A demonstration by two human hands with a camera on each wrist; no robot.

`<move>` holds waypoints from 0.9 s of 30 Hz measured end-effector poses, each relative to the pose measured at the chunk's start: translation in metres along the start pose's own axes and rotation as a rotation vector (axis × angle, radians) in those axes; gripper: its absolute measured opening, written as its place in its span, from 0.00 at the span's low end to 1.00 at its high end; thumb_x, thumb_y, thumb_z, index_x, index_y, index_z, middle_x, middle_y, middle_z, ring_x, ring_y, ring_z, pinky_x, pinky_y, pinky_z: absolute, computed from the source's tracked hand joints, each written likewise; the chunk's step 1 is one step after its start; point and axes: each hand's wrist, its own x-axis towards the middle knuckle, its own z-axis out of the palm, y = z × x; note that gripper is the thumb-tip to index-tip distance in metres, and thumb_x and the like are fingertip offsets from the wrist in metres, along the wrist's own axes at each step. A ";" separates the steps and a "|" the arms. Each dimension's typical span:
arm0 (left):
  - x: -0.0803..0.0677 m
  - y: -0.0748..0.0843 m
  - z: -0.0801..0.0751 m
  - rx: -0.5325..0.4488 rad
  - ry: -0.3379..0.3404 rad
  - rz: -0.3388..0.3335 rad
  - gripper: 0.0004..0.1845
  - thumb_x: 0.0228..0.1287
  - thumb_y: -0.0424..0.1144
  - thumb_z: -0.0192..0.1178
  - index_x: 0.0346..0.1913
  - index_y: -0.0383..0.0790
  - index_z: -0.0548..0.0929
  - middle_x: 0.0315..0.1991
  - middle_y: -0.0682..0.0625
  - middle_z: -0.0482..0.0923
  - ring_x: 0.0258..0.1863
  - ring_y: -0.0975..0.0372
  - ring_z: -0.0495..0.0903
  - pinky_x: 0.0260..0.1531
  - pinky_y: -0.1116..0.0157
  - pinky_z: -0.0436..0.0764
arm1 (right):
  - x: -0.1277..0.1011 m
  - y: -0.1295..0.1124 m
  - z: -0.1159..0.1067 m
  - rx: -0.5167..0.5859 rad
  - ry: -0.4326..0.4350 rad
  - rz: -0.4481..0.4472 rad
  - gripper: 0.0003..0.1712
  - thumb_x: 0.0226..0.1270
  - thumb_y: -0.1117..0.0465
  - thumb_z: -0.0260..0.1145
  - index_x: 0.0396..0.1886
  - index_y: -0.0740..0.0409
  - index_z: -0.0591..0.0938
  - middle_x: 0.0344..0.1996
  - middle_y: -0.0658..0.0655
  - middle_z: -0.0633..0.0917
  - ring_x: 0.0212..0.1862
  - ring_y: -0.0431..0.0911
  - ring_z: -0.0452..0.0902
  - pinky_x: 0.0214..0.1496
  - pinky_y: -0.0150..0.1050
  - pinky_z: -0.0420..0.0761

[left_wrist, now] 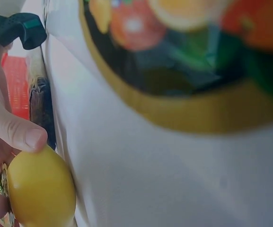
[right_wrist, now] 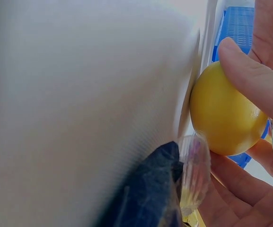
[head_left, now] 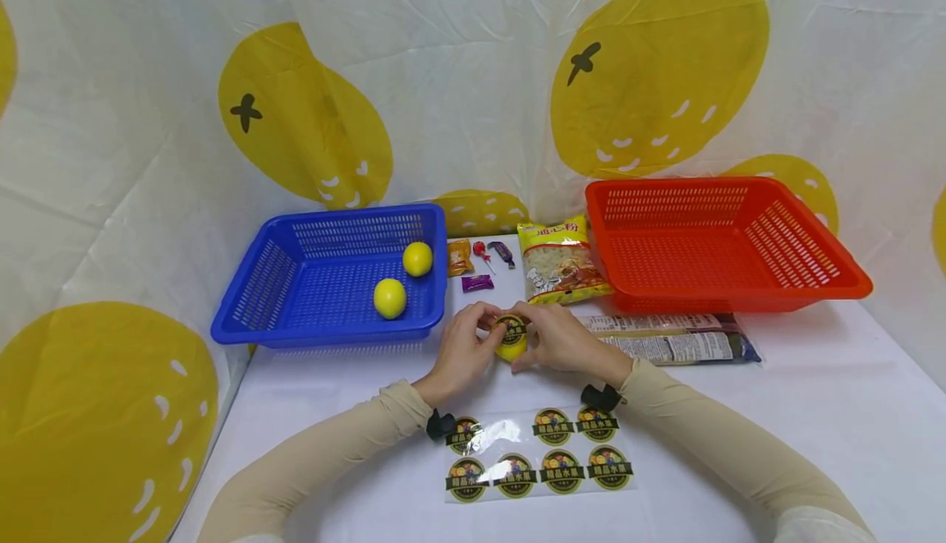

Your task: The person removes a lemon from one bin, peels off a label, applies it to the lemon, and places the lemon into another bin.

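Observation:
A yellow lemon is between both hands above the white table, with a round black-and-gold sticker on its upper side. My left hand holds the lemon from the left, its thumb at the sticker's edge. From the other side my right hand grips it with thumb and fingers. In the left wrist view the lemon shows a thumb on its top and the sticker edge-on. Fingers also surround the lemon in the right wrist view. A clear sheet of similar stickers lies nearer me.
At the left a blue basket contains two lemons. A red basket stands at the right. Between them lie a yellow food bag and several wrapped sweets. Long flat packets lie beyond my right forearm.

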 end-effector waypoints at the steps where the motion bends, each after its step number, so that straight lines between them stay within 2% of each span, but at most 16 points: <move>1: 0.000 0.000 0.000 0.006 0.000 -0.004 0.09 0.71 0.38 0.64 0.51 0.45 0.84 0.41 0.49 0.84 0.42 0.61 0.82 0.37 0.71 0.79 | 0.000 0.000 0.000 0.000 -0.002 0.003 0.46 0.39 0.46 0.88 0.62 0.48 0.80 0.48 0.48 0.89 0.30 0.39 0.72 0.35 0.35 0.69; 5: 0.000 0.000 -0.001 0.024 0.000 -0.014 0.11 0.70 0.40 0.65 0.52 0.47 0.84 0.43 0.50 0.84 0.44 0.60 0.81 0.39 0.69 0.79 | 0.001 0.000 -0.001 0.009 -0.008 0.015 0.46 0.40 0.46 0.88 0.62 0.48 0.80 0.43 0.46 0.88 0.26 0.39 0.69 0.31 0.34 0.68; 8: 0.000 0.000 -0.002 0.036 0.001 -0.005 0.11 0.70 0.41 0.65 0.53 0.47 0.84 0.45 0.50 0.84 0.45 0.59 0.81 0.40 0.68 0.79 | 0.001 0.000 -0.001 0.016 -0.009 0.018 0.46 0.40 0.46 0.88 0.62 0.48 0.80 0.42 0.46 0.88 0.27 0.39 0.69 0.31 0.34 0.68; 15: -0.002 -0.001 -0.003 0.043 0.002 0.014 0.12 0.69 0.41 0.66 0.54 0.47 0.84 0.47 0.50 0.84 0.46 0.59 0.81 0.42 0.68 0.79 | 0.000 0.000 -0.001 0.021 -0.014 0.021 0.46 0.41 0.46 0.88 0.62 0.49 0.80 0.47 0.47 0.88 0.33 0.41 0.72 0.35 0.35 0.69; 27: -0.005 -0.002 -0.003 0.070 0.014 0.037 0.12 0.67 0.41 0.67 0.51 0.46 0.88 0.46 0.48 0.85 0.44 0.59 0.82 0.40 0.70 0.78 | -0.001 0.001 0.000 0.024 0.005 0.017 0.46 0.41 0.45 0.87 0.63 0.47 0.80 0.50 0.51 0.89 0.33 0.42 0.72 0.36 0.35 0.70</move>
